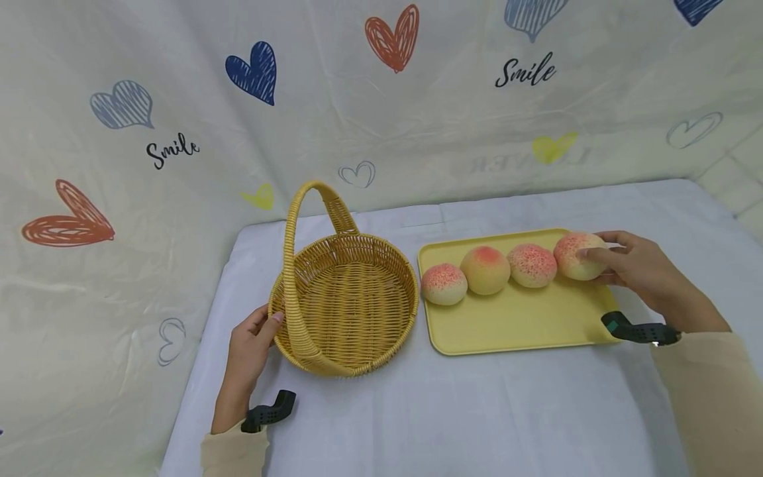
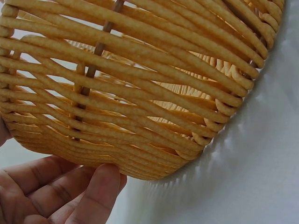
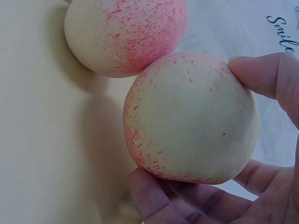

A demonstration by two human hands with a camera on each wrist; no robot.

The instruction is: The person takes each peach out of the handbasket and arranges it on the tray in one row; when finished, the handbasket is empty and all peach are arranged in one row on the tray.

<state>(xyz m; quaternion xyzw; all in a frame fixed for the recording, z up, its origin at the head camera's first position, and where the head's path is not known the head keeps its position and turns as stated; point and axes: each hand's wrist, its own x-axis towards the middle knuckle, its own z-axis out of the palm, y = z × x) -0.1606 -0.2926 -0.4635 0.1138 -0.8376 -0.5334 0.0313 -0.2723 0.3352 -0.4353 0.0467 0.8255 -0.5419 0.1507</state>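
A round yellow wicker basket (image 1: 352, 305) with a tall arched handle stands left of centre in the head view. My left hand (image 1: 253, 341) grips its left side, thumb over the rim near the handle's foot; the left wrist view shows fingers against the woven wall (image 2: 140, 93). On the right, my right hand (image 1: 632, 265) holds a pale peach (image 1: 578, 255) with red speckles between thumb and fingers, at the tray's far right end. In the right wrist view this peach (image 3: 191, 116) appears against or very near its neighbour (image 3: 124, 35).
A yellow rectangular tray (image 1: 518, 328) lies right of the basket. Along it sit three more peaches: a speckled one (image 1: 444, 285), a smoother yellow one (image 1: 485, 270) and another speckled one (image 1: 532, 265). A white cloth (image 1: 477, 411) covers the table, with a heart-printed curtain (image 1: 417, 119) behind.
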